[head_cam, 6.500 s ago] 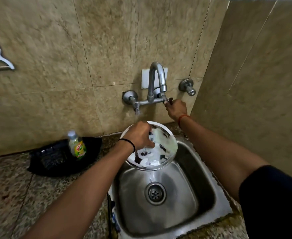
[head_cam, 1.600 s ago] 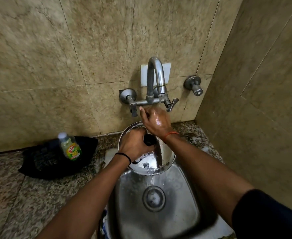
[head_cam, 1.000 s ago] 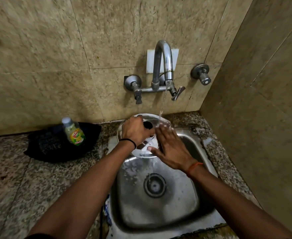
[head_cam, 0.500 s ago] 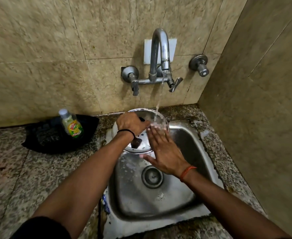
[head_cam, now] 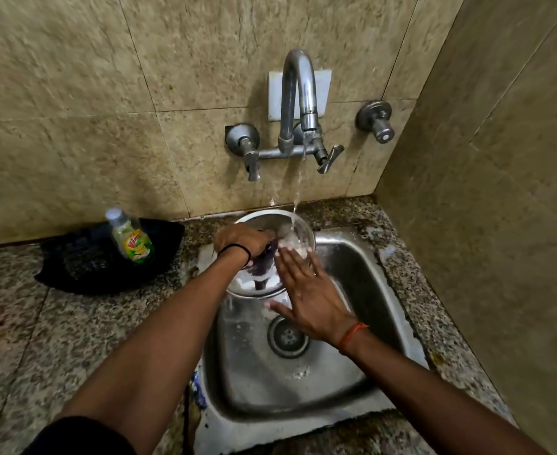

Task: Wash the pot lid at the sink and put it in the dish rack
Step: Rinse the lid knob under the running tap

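While my left hand grips the wet steel pot lid by its knob and my right hand rubs it flat-fingered, it could slip into the sink.

Pretty dim, warm indoor light overall, kinda yellowish on the tiles. The brightest stuff is the glare on the curved tap and on the steel sink below it, which throws back soft white patches. Left of the tap the wall is slightly smeared, like motion blur, and the black cloth down there is just a dark blob with no detail. Wide-angle bend is obvious: tile lines right of the tap lean hard, and the corners stretch.
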